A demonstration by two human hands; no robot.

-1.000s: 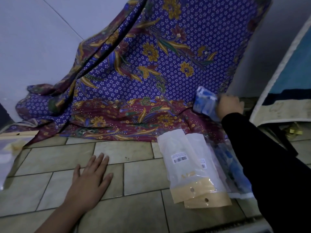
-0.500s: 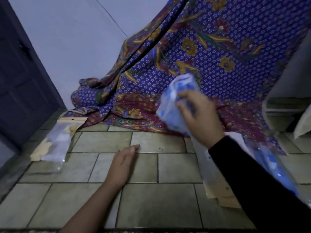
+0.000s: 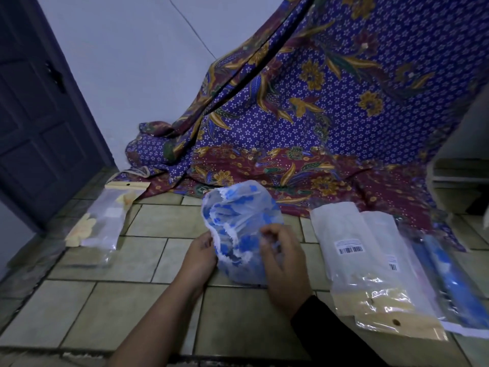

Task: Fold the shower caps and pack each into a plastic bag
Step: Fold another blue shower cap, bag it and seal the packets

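A clear shower cap (image 3: 238, 221) with blue flower prints and a white frilled rim is held up over the tiled floor in the middle. My left hand (image 3: 199, 256) pinches its rim on the left. My right hand (image 3: 284, 263), in a black sleeve, grips the rim on the right with curled fingers. To the right lie two empty plastic bags (image 3: 352, 250) with yellow header strips and barcode labels. Beside them at the far right lies a bag with a blue cap (image 3: 447, 276) inside. At the left lies a packed bag (image 3: 103, 221) holding a yellow cap.
A purple and maroon batik cloth (image 3: 330, 115) hangs down the wall and spreads onto the beige floor tiles (image 3: 148, 260). A dark blue door (image 3: 39, 107) stands at the left. Pale shelving (image 3: 457, 178) sits at the right edge.
My right hand brought the blue cap from the far right to the middle in front of me. My left hand lifted off the floor and took hold of the cap's rim.
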